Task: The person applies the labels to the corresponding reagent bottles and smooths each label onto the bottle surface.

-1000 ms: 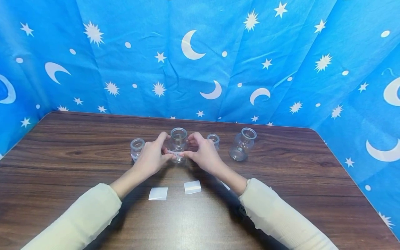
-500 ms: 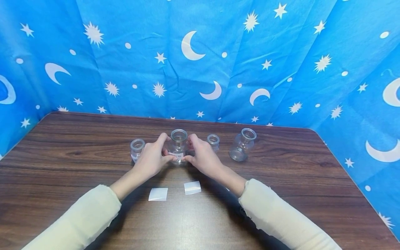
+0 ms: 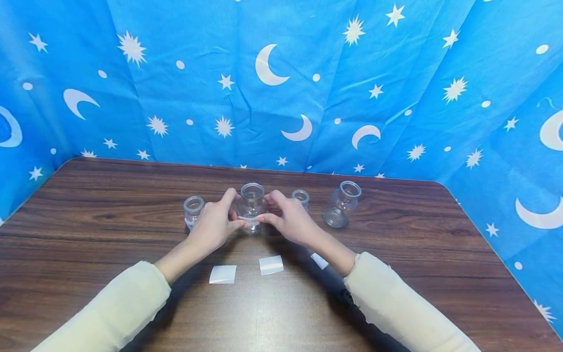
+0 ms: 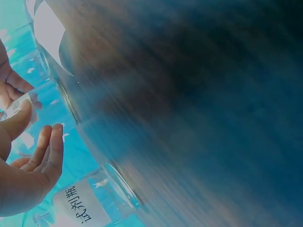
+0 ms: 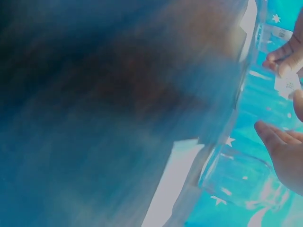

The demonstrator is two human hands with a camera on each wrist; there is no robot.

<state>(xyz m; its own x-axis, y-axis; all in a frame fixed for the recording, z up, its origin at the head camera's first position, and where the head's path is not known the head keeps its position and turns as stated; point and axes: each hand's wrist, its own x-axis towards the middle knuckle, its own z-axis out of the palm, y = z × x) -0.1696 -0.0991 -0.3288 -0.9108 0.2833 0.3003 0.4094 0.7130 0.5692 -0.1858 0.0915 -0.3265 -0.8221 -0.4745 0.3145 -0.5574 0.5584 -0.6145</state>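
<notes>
A clear glass jar (image 3: 252,208) stands upright on the wooden table, between both hands. Across its front lies a white printed label (image 3: 249,221). My left hand (image 3: 213,224) grips the jar from the left, its thumb on the label's left end. From the other side my right hand (image 3: 292,220) holds the jar, fingers around its far side and thumb at the label's right end. In the left wrist view the left thumb (image 4: 20,118) presses on the label. Beside the left hand is a small glass jar (image 3: 193,204) bearing a white label (image 4: 83,208) with black characters.
Behind the right hand stands a small glass jar (image 3: 301,197), partly hidden. A larger glass jar (image 3: 341,208) is further right. White label pieces (image 3: 223,274) lie in front of the jars, one (image 3: 319,261) beside the right forearm. A blue cloth (image 3: 281,98) hangs behind the table.
The label lay flatter and its print showed more half a second ago; now the right thumb covers its right part. The right forearm has shifted slightly right, uncovering a white piece.
</notes>
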